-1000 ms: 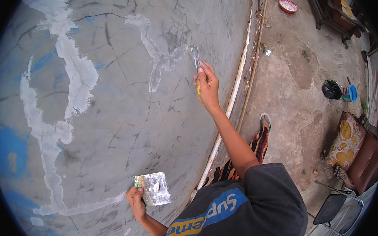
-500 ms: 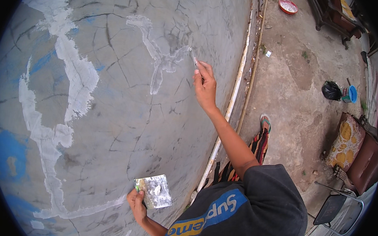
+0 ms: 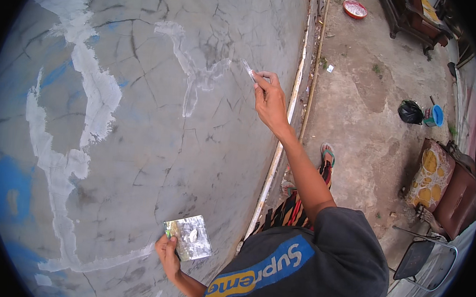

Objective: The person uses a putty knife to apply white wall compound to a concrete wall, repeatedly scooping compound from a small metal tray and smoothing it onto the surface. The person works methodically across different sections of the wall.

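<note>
On a cracked grey wall (image 3: pixel 137 121), my right hand (image 3: pixel 270 99) grips a narrow putty knife (image 3: pixel 248 68), its whitened blade just right of the upper forked patch of white filler (image 3: pixel 201 79); whether it touches the wall I cannot tell. Low in the view, my left hand (image 3: pixel 169 255) holds a square metal plate (image 3: pixel 193 237) smeared with white filler and a small lump of it. A long, branching white patch (image 3: pixel 97 103) runs down the left side of the wall, among blue paint marks (image 3: pixel 7 190).
A white pipe (image 3: pixel 275 161) and thin pole (image 3: pixel 311 98) follow the wall's foot. On the concrete ground (image 3: pixel 361 155) are my sandalled foot, a red basin (image 3: pixel 355 9), black bag (image 3: pixel 410 111), blue bucket (image 3: pixel 434 115), worn sofa (image 3: pixel 450 202), wooden furniture (image 3: pixel 411 23) and folding chair (image 3: pixel 423 260).
My right hand with the knife has shifted right, off the upper patch's tip, and turned slightly. My left hand and plate sit a little further left and higher in the view.
</note>
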A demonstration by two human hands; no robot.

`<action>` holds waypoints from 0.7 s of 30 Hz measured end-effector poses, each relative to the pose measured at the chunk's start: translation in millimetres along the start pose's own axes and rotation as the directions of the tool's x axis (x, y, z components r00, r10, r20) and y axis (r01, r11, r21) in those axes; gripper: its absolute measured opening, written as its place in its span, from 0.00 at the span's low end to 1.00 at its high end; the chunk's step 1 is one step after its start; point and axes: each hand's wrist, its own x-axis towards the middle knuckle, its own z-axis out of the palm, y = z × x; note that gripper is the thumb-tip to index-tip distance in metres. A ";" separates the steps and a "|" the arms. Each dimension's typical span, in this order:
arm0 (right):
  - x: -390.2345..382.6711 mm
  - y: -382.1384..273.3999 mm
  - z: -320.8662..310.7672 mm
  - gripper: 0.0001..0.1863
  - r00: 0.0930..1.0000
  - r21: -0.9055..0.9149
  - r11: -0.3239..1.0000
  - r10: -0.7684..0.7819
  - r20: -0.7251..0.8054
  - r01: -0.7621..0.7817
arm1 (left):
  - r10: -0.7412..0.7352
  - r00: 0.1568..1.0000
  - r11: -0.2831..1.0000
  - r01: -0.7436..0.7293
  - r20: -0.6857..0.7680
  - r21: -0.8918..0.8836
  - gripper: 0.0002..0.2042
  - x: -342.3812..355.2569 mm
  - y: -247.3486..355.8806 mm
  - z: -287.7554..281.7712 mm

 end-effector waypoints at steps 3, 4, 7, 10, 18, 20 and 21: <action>15.9 -0.2 1.4 0.16 0.998 -0.093 0.994 -0.057 0.035 0.060 | 0.023 1.000 1.000 -0.023 0.011 -0.002 0.11 0.2 -5.2 -2.4; 17.0 0.2 3.6 0.16 0.995 -0.125 0.989 -0.078 0.060 0.085 | 0.027 1.000 1.000 -0.027 0.009 0.004 0.11 0.9 -5.0 -2.8; 12.3 1.5 10.7 0.16 0.994 -0.119 0.987 -0.099 0.050 0.105 | 0.030 0.999 1.000 -0.030 0.011 0.007 0.11 2.6 -4.3 -1.1; -4.4 -8.1 8.4 0.16 0.989 -0.055 0.998 -0.033 0.142 0.042 | 0.036 0.999 0.999 -0.036 0.013 -0.008 0.10 3.3 -3.3 1.4; -13.7 11.5 14.1 0.21 0.998 -0.054 0.998 0.030 0.052 -0.027 | 0.050 0.999 0.999 -0.050 0.017 -0.005 0.09 -0.7 1.1 1.3; -21.3 6.7 31.0 0.22 0.997 -0.035 0.997 0.073 0.035 -0.071 | 0.048 0.999 0.999 -0.048 0.026 -0.002 0.09 0.6 -1.8 -2.1; -24.4 -2.2 35.7 0.23 0.992 -0.008 0.993 0.119 0.032 -0.119 | 0.045 0.999 0.999 -0.045 0.028 0.001 0.09 0.2 -3.3 -4.2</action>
